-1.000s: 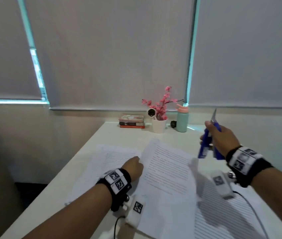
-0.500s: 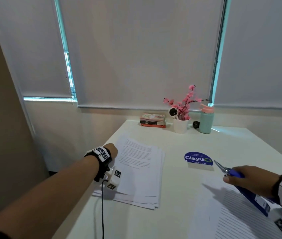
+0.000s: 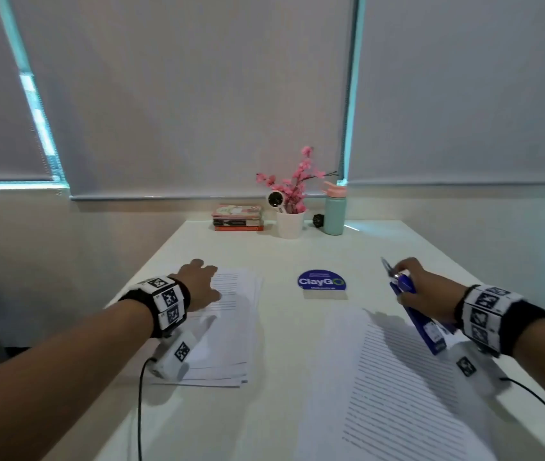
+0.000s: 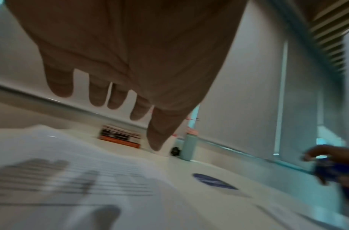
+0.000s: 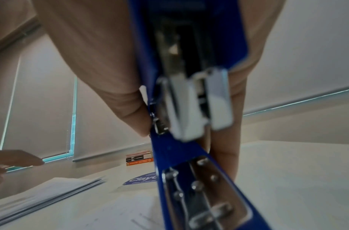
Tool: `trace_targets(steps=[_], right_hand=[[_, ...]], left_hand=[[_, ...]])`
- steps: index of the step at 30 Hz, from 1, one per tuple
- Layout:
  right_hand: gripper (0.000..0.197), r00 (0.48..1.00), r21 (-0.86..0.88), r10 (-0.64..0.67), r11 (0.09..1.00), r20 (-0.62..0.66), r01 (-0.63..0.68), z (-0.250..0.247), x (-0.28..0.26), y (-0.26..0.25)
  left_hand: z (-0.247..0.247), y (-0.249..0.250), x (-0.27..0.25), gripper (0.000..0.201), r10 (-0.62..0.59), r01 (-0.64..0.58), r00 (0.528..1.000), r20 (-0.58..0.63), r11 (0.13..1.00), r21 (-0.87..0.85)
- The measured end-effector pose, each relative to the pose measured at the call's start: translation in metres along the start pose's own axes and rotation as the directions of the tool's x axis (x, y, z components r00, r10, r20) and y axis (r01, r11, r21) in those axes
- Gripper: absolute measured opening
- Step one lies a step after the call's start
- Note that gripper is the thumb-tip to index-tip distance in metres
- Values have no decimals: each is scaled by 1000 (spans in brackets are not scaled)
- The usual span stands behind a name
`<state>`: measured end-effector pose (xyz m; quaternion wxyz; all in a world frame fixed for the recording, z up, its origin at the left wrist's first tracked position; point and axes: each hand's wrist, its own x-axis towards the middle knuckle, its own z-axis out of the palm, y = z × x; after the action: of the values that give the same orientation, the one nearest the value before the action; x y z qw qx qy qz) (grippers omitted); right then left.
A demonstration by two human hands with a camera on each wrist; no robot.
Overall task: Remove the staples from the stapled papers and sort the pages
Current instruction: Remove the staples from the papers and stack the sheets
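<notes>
A stack of printed pages (image 3: 231, 331) lies on the left of the white table (image 3: 277, 410). My left hand (image 3: 199, 284) hovers just over its far end, fingers (image 4: 61, 84) straight and spread, holding nothing. A second set of printed papers (image 3: 394, 387) lies at the front right. My right hand (image 3: 422, 289) grips a blue stapler (image 3: 410, 304) with a metal tip, held just above the far right corner of those papers. In the right wrist view the stapler (image 5: 189, 109) fills the frame, thumb and fingers curled round it.
A round blue ClayGo sticker (image 3: 321, 281) sits mid-table between the two paper piles. At the far edge stand a stack of books (image 3: 237, 217), a white pot of pink flowers (image 3: 291, 221) and a mint bottle (image 3: 334, 211). Cables (image 3: 139, 410) trail from both wrists.
My left hand laid the lifted page on the left stack and now hovers open over it. My right hand came down with the stapler toward the right papers.
</notes>
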<state>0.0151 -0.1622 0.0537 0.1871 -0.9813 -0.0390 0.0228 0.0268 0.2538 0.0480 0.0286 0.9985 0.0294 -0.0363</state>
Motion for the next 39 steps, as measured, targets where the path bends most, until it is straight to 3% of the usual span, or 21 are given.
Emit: trace_targets(steps=[2, 6, 9, 13, 16, 20, 22, 25, 27, 31, 39], right_hand=[[48, 1000, -10, -3, 1000, -21, 3, -4, -3, 4], [55, 999, -68, -2, 998, 40, 5, -6, -10, 11], [53, 994, -144, -9, 989, 107, 25, -3, -17, 16], [65, 993, -172, 3, 985, 116, 17, 1, -22, 18], [61, 983, -205, 10, 978, 182, 28, 6, -26, 16], [56, 960, -300, 17, 951, 281, 71, 14, -31, 13], [54, 950, -338, 3, 935, 312, 108, 19, -29, 9], [54, 935, -380, -5, 913, 356, 150, 25, -25, 1], [54, 933, -399, -18, 901, 358, 171, 28, -23, -5], [53, 943, -443, -37, 876, 330, 189, 28, -19, -17], [48, 919, -543, -10, 804, 395, 242, 40, -19, -44]], left_hand=[[0, 41, -10, 65, 201, -197, 976, 82, 979, -46], [8, 121, -33, 52, 500, -495, 841, 205, 865, -77], [15, 166, -42, 52, 596, -601, 761, 259, 797, -68], [36, 199, -45, 68, 602, -664, 723, 340, 742, 98], [50, 202, -45, 72, 556, -659, 729, 399, 728, 190], [61, 189, -47, 82, 479, -574, 813, 332, 758, 311], [59, 186, -52, 80, 481, -561, 827, 290, 738, 375], [50, 189, -57, 76, 515, -573, 819, 251, 719, 394], [50, 192, -53, 72, 547, -597, 802, 242, 743, 302], [68, 198, -47, 85, 539, -630, 758, 367, 752, 197], [77, 197, -53, 87, 508, -608, 777, 372, 759, 234]])
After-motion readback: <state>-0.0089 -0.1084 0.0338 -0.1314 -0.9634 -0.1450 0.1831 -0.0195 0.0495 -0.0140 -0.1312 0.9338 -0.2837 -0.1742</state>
